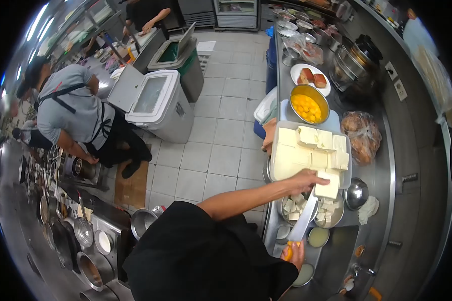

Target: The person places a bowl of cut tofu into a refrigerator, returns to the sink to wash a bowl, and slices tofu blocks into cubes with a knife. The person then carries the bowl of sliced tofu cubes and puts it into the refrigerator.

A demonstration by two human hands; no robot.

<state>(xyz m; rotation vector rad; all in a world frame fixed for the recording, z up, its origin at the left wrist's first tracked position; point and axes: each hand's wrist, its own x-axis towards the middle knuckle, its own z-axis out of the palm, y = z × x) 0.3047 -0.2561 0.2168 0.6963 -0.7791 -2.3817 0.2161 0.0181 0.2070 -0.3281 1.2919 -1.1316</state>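
My left hand [307, 181] grips a pale block of tofu [327, 186] over the near end of a plastic tub [272, 176], with the thumb across its edge. In my right hand [295, 255] is a large knife [303, 220], held by its yellow handle. The blade points away from me, its tip close to the tofu block; whether they touch I cannot tell. More tofu blocks [320, 159] lie in the tub. Below the blade are two metal bowls of tofu cubes: the left bowl's cubes [292, 206] and the right bowl's cubes [327, 210].
Past the tub stand a bowl of egg yolks [307, 106] and a plate with browned pieces [312, 79]. A bagged brown food [360, 138] and an overturned metal bowl [356, 193] line the right. A co-worker [75, 105] bends at the left near a white bin [161, 113].
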